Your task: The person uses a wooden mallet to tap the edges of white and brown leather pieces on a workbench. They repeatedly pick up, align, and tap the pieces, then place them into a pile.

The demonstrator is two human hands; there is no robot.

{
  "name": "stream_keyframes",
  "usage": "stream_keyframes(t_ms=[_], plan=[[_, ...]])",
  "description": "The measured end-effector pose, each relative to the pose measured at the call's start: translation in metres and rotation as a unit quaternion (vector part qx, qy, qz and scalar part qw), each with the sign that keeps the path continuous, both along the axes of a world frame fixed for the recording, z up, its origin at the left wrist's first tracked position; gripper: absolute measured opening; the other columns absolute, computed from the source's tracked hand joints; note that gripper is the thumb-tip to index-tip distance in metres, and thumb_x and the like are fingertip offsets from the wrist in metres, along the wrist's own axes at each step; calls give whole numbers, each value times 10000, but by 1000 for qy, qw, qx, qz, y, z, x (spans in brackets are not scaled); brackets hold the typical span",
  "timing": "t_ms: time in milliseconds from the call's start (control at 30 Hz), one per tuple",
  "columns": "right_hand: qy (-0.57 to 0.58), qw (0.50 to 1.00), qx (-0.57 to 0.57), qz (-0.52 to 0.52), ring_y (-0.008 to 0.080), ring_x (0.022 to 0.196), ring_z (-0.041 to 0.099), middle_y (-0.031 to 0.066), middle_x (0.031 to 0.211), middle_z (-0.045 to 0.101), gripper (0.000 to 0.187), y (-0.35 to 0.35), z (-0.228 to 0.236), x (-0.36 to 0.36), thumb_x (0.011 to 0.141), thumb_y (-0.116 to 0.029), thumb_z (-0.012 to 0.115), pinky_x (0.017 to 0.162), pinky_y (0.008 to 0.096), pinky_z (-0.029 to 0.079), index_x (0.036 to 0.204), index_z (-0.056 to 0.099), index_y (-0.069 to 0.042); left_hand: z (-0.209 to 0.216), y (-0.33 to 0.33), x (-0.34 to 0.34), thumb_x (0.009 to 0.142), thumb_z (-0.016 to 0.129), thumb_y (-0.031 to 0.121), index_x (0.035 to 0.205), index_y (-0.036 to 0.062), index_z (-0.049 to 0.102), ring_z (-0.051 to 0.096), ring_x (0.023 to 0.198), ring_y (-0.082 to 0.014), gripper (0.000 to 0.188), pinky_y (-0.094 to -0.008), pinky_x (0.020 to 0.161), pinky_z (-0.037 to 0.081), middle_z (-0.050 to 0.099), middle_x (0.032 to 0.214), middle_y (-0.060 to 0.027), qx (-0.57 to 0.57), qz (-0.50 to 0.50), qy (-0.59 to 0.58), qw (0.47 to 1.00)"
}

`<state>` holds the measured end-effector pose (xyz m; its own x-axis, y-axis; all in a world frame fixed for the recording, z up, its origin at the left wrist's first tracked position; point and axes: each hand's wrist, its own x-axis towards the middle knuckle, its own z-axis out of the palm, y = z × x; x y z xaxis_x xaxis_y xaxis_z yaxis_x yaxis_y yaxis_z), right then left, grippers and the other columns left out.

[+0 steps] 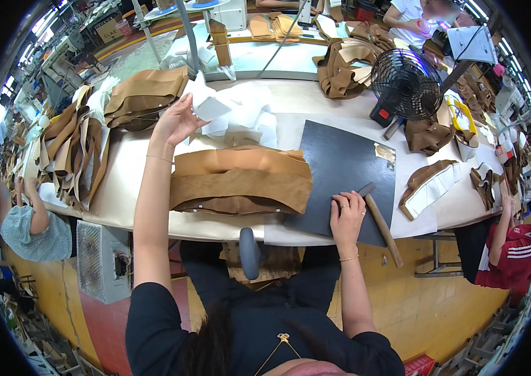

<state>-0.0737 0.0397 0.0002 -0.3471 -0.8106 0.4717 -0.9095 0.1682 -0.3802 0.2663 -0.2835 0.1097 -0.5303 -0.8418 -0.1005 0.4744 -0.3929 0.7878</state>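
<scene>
Over the left part of the table my left hand [178, 124] is raised, thumb and fingers closed on the edge of a white sheet piece [210, 103]. Behind it lies a pile of similar white pieces [247, 106]. My right hand [348, 218] rests on a black board [334, 163], fingers loosely bent and nothing visible in them. Its fingertips are beside the head of a hammer [383, 227], whose wooden handle reaches past the table's front edge. Between my hands is a stack of tan and brown leather pieces [240, 182].
More leather pieces lie at the left [143, 94] and in a draped heap [71, 150]. A black fan [406, 84] stands at the back right. A brown piece with white backing [431, 188] lies right of the board. Co-workers sit at both sides and across.
</scene>
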Motion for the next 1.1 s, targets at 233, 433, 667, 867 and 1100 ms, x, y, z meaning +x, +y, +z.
stream_keyframes(t_ms=[233, 433, 667, 867, 1100], plan=[[-10, 1000, 3, 6, 321, 1228, 496, 78, 1106, 620, 116, -2, 0, 3, 884, -101, 675, 1031, 468, 387, 997, 691, -78, 0, 8, 38, 1003, 586, 129, 1268, 54, 587, 588, 1186, -196, 275, -422, 1055, 453, 643, 1249, -64, -124, 51, 57, 989], [8, 1000, 3, 3, 316, 1226, 496, 79, 1112, 609, 120, -1, 0, 0, 881, -117, 675, 1029, 474, 386, 997, 684, -84, -27, 54, 243, 980, 596, 40, 1288, -21, 550, 637, 1081, -233, 317, -368, 959, 545, 638, 1214, -149, -176, 475, -149, 849], [28, 1000, 9, 8, 331, 1198, 511, 95, 1103, 602, 134, -6, -4, 5, 897, -117, 651, 1021, 470, 399, 1024, 666, -77, -124, 200, 569, 903, 687, 2, 1195, -153, 603, 673, 960, -271, 341, -386, 890, 564, 665, 1105, -220, -93, 748, -205, 624], [60, 998, 20, -8, 332, 1191, 514, 97, 1102, 602, 129, -5, -1, 5, 907, -117, 643, 1020, 466, 400, 1029, 660, -81, -194, 232, 590, 804, 772, -67, 1140, -163, 601, 648, 951, -261, 388, -379, 872, 541, 655, 1059, -185, 22, 786, -294, 544], [74, 997, 18, -23, 324, 1173, 527, 99, 1095, 607, 131, -4, -2, 5, 900, -119, 651, 1006, 461, 409, 1025, 661, -83, -198, 235, 576, 814, 746, 419, 1222, 240, 694, 577, 1202, -367, 448, -510, 911, 520, 667, 1167, -189, 193, 540, -776, 262]])
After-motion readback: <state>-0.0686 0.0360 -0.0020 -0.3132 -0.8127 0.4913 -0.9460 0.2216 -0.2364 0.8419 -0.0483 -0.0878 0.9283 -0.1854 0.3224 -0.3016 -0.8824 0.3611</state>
